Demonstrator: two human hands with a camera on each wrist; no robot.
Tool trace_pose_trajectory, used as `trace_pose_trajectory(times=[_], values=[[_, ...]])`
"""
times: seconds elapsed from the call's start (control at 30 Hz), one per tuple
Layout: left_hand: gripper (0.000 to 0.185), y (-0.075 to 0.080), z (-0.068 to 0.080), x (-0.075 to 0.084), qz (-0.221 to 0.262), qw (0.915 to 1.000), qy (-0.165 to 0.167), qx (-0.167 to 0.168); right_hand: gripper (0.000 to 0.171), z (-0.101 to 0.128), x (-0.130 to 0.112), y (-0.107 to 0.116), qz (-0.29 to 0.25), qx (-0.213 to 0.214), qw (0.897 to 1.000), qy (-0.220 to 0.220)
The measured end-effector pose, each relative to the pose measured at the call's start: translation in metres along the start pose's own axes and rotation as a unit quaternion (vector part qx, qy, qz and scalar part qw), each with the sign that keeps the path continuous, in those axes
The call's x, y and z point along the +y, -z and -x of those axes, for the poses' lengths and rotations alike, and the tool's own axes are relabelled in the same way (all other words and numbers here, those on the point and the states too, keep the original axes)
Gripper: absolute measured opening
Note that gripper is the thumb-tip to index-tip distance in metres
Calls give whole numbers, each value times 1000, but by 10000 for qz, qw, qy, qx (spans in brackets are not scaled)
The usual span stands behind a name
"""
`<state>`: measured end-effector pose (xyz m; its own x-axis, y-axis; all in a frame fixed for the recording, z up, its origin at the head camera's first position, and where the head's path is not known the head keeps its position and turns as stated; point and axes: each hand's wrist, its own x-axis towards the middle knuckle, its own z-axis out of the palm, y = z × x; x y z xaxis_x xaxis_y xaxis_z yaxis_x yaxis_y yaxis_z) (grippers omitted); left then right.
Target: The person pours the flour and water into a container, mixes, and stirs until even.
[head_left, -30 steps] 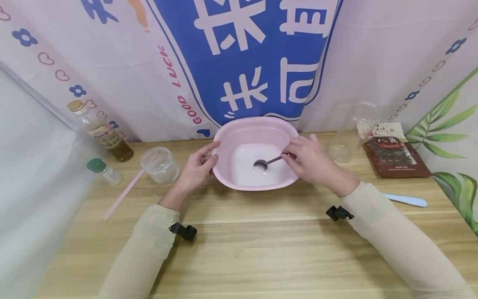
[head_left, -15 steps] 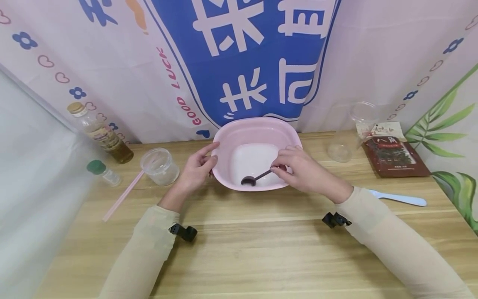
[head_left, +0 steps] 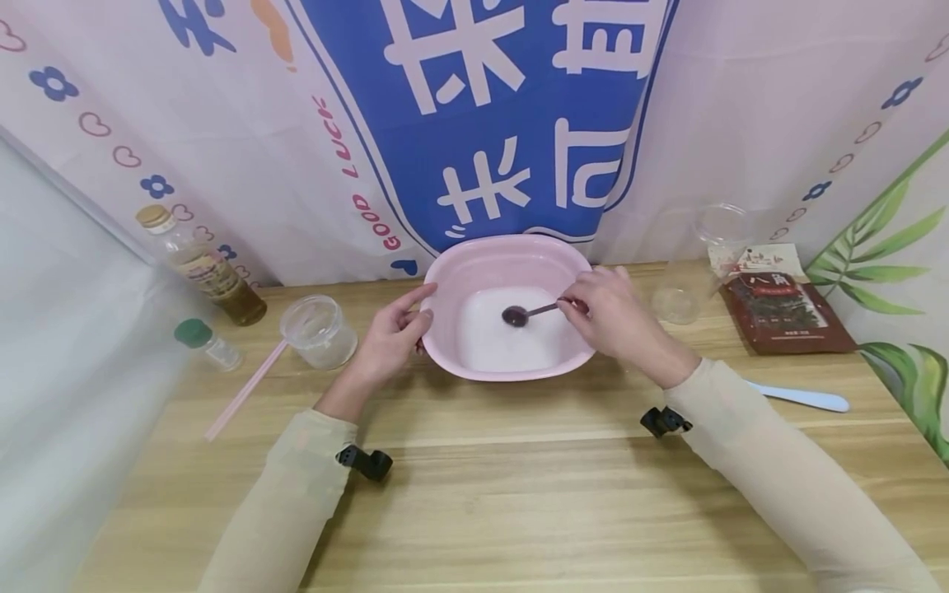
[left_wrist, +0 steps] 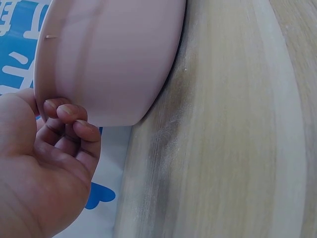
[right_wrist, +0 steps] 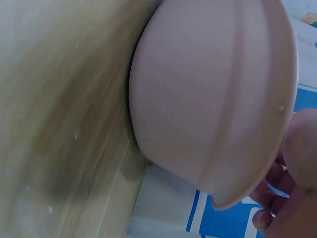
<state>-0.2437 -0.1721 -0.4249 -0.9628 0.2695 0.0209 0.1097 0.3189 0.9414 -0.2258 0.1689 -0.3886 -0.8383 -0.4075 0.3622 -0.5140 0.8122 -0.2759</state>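
A pink oval basin (head_left: 511,247) stands on the wooden table with white contents (head_left: 504,350) in its bottom. My left hand (head_left: 389,333) grips the basin's left rim, thumb at the edge. In the left wrist view its fingers (left_wrist: 74,111) curl against the outer wall under the lip. My right hand (head_left: 615,317) pinches the handle of a small dark spoon (head_left: 515,316) above the basin's right side. The spoon's round bowl is over the white contents near the middle. In the right wrist view the basin wall hides the spoon, and the right hand (right_wrist: 292,183) shows beyond the rim.
Left of the basin are a clear plastic tub (head_left: 319,333), pink chopsticks (head_left: 245,391), a green-capped jar (head_left: 208,344) and an oil bottle (head_left: 211,272). At the right are a clear cup (head_left: 676,305), a brown star anise packet (head_left: 786,313) and a light-blue handled utensil (head_left: 804,397).
The right hand and spoon have swung toward the basin's front left, then back up and right to the middle. The left hand has stayed on the rim.
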Motion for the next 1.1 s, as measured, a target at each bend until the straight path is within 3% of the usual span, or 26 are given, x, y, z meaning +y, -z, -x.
trace_pose_trajectory(times=[0.23, 0.43, 0.73, 0.97, 1.1], values=[[51, 0, 0, 1, 0, 10000, 10, -7, 14, 0, 11, 5, 443, 315, 9981, -306], [51, 0, 0, 1, 3, 10000, 21, 1, 14, 5, 11, 8, 272, 66, 9991, -317], [51, 0, 0, -1, 13, 10000, 49, -2, 9, 13, -4, 3, -160, -150, 9990, 384], [50, -1, 0, -1, 4, 10000, 44, 27, 8, 18, -16, -1, -606, -315, 9924, 1022], [50, -1, 0, -1, 0, 10000, 13, 26, 9, 19, -19, -3, -697, -384, 9905, 1118]])
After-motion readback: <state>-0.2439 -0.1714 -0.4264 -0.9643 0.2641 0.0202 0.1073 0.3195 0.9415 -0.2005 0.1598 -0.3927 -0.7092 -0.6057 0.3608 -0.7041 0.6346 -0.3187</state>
